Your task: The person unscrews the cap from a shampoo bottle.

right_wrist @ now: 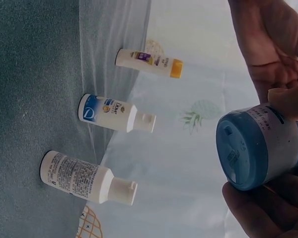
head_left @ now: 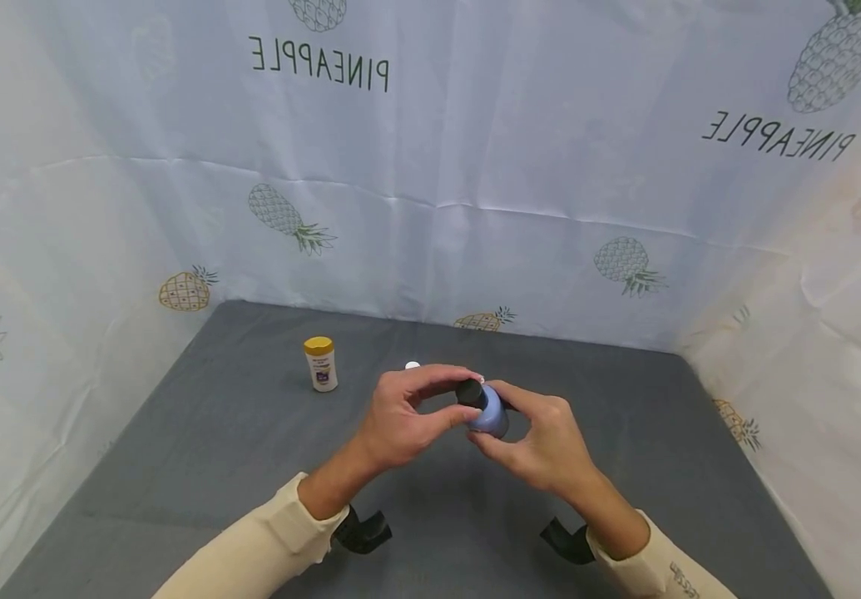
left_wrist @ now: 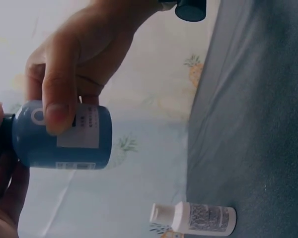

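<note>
Standing on the gray surface (head_left: 198,466) at left is a yellow-capped bottle (head_left: 322,368). To its right, my left hand (head_left: 400,423) pinches the black cap (head_left: 469,393) of the tilted blue bottle (head_left: 493,416), raised above the surface; my right hand (head_left: 550,439) grips its body.

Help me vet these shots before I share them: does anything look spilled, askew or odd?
The PINEAPPLE lettering on the curtain reads backwards, so it may hang wrong side out. Otherwise nothing stands out: the yellow-capped bottle stands upright, the blue bottle looks intact, and no spill shows.
</note>
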### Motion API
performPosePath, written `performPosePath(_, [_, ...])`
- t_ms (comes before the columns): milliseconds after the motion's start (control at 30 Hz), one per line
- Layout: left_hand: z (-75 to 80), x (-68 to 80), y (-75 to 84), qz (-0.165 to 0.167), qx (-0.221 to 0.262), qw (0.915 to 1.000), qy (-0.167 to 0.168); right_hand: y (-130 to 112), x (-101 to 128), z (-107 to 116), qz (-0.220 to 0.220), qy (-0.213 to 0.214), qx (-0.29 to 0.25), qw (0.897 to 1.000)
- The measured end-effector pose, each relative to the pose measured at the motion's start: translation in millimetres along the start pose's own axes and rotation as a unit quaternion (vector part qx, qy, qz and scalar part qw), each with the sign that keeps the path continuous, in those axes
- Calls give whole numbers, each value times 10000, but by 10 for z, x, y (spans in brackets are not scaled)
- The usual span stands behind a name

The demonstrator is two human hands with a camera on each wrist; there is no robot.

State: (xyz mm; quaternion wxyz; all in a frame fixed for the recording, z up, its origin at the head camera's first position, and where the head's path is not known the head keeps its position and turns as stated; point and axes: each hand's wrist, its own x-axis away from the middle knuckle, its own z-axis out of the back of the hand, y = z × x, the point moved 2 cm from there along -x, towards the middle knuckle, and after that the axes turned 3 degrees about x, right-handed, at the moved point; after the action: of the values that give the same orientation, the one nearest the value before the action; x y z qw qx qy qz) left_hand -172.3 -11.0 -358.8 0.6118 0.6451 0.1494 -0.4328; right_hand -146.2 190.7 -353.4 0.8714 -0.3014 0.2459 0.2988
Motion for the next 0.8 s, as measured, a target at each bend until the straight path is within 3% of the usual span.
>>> performPosePath(133, [3, 10, -6, 144, -58, 9999, 61, -1, 1, -14, -14, -5, -8, 10000])
performPosePath(267, [22, 9, 2, 227, 55, 9996, -185, -3, -7, -21, 49, 28, 51, 10000])
performPosePath(433, [54, -9, 21, 104, 135, 9991, -386, -21, -17, -19, 60, 18, 20, 10000])
performPosePath(567, [64, -16, 37, 76, 122, 9993, -339, -34, -16, -24, 44, -2, -26, 10000])
performPosePath(800, [64, 7, 49, 307, 77, 9995, -85, -64, -20, -47, 80, 18, -73, 9999])
